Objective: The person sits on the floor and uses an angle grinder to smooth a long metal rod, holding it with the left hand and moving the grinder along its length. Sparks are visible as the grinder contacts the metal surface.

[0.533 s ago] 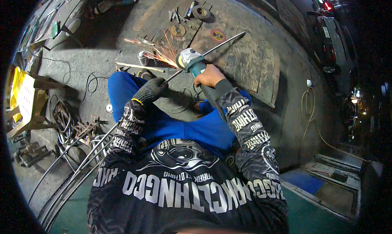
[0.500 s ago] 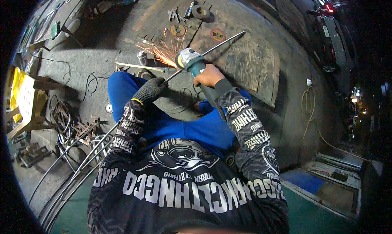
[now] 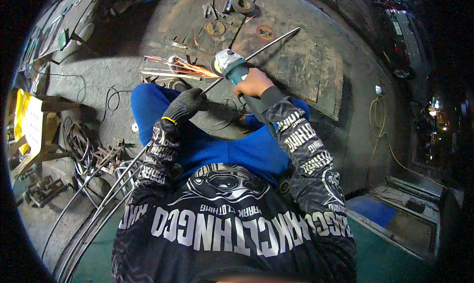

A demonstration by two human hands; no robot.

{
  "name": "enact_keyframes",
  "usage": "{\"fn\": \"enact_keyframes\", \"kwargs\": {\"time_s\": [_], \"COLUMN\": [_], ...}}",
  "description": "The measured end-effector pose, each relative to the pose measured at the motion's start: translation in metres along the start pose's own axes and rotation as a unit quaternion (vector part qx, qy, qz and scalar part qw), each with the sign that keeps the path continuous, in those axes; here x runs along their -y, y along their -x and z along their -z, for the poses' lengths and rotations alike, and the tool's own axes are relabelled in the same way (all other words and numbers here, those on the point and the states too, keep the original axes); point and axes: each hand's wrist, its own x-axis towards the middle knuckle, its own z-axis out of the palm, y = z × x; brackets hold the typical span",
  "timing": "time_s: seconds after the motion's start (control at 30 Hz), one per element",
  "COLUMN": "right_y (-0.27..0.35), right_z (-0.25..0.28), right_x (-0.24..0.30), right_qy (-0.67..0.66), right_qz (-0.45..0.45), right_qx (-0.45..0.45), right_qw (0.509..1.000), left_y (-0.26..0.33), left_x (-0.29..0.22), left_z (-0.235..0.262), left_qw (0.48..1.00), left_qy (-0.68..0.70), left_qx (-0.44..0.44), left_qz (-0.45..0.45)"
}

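My left hand (image 3: 186,104), in a dark knit glove with a yellow cuff edge, is closed around a long thin metal rod (image 3: 274,42). The rod runs on under the grinder's head and slants to the far right, past the boards. Bare fingers of my right hand (image 3: 254,82) wrap the teal body of an angle grinder (image 3: 238,70). Its disc meets the rod just beyond my left hand, and orange sparks (image 3: 195,68) stream off to the left. The exact contact point is partly hidden by the grinder's head.
Weathered boards (image 3: 308,80) lie ahead, with two round discs (image 3: 215,28) and a roll of tape (image 3: 243,5). A spray can (image 3: 172,61) stands in the sparks. Several rods (image 3: 106,204) and scrap metal lie left, near a yellow-draped wooden chair (image 3: 27,117). A hose (image 3: 376,117) hangs right.
The sparks, which fanned upward and left, now shoot more level to the left. The rod's far tip sits slightly farther away. Both hands keep their grips.
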Motion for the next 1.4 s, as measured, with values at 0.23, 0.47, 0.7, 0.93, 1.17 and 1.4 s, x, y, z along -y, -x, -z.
{"fn": "enact_keyframes", "kwargs": {"time_s": [0.23,0.47,0.7,0.93,1.17,1.4], "right_y": [-0.013,-0.048,-0.104,-0.152,-0.222,-0.259], "right_z": [0.007,0.054,0.096,0.141,0.197,0.233], "right_x": [-0.038,-0.081,-0.138,-0.186,-0.251,-0.295], "right_qy": [-0.011,-0.016,0.172,0.234,0.117,-0.010], "right_qz": [-0.020,-0.076,0.076,0.130,0.109,0.099], "right_qx": [-0.011,-0.033,0.030,0.047,0.028,-0.005], "right_qw": [1.000,0.996,0.982,0.962,0.987,0.995], "left_y": [0.001,0.010,0.016,0.017,0.006,0.017], "left_x": [0.002,-0.018,-0.033,-0.047,-0.066,-0.073], "left_z": [-0.001,0.008,0.007,0.010,0.018,0.017], "left_qw": [1.000,0.999,0.997,0.992,0.985,0.988], "left_qy": [-0.002,-0.038,-0.047,-0.059,-0.043,-0.043], "left_qx": [0.008,-0.005,-0.049,-0.057,-0.028,-0.049], "left_qz": [0.025,0.020,0.031,0.092,0.167,0.138]}}
